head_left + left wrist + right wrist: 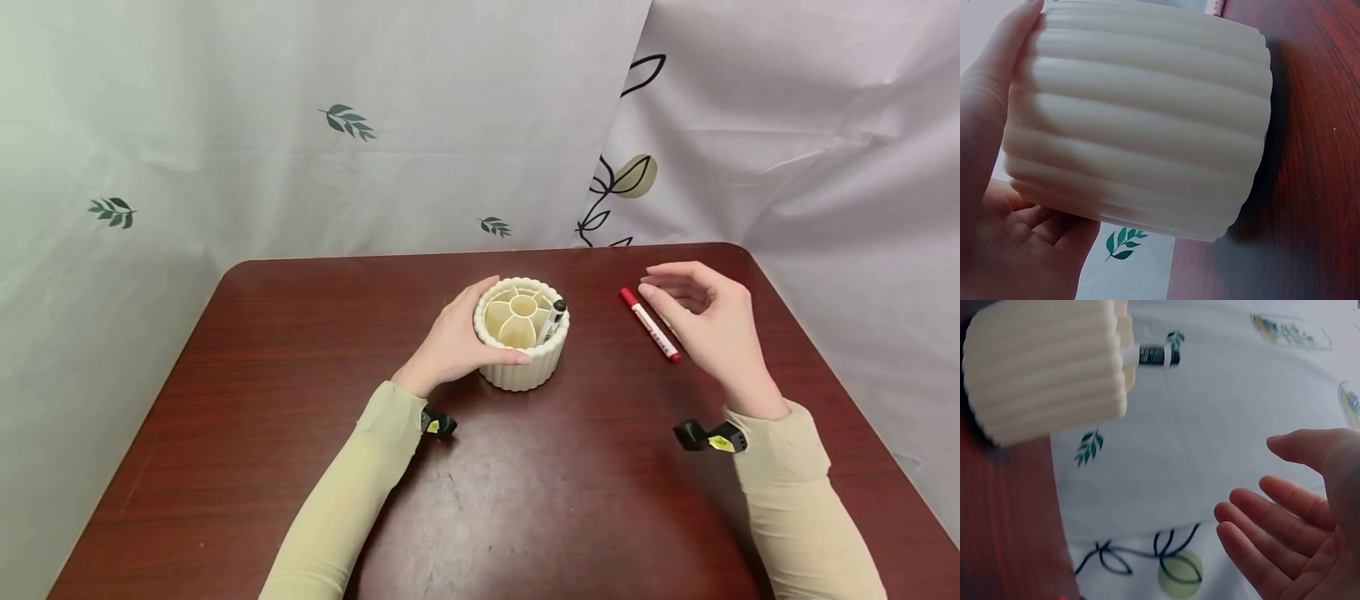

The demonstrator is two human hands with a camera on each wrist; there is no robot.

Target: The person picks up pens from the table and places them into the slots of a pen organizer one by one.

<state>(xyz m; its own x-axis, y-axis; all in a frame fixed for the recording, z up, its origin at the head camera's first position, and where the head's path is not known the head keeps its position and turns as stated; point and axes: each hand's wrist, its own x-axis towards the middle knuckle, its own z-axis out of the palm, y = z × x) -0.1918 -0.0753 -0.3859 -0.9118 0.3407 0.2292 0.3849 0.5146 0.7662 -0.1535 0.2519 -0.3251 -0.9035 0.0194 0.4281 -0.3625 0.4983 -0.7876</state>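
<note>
A cream, ribbed pen holder (520, 372) with several compartments stands on the table. My left hand (453, 340) grips it from the left, thumb across the near side and fingers round the far side. In the left wrist view the holder's ribbed wall (1141, 119) fills most of the picture. A black-capped marker (553, 321) leans in a right-hand compartment, its cap (1159, 355) jutting above the rim. Right of the holder lies a red-and-white marker (650, 325). My right hand (716, 325) hovers just beside it, fingers loosely bent and holding nothing.
The dark red-brown wooden table (247, 400) has rounded back corners. Pale curtains (420, 167) printed with leaves hang behind it and at its sides. Each wrist wears a small black camera, such as the right wrist camera (708, 436).
</note>
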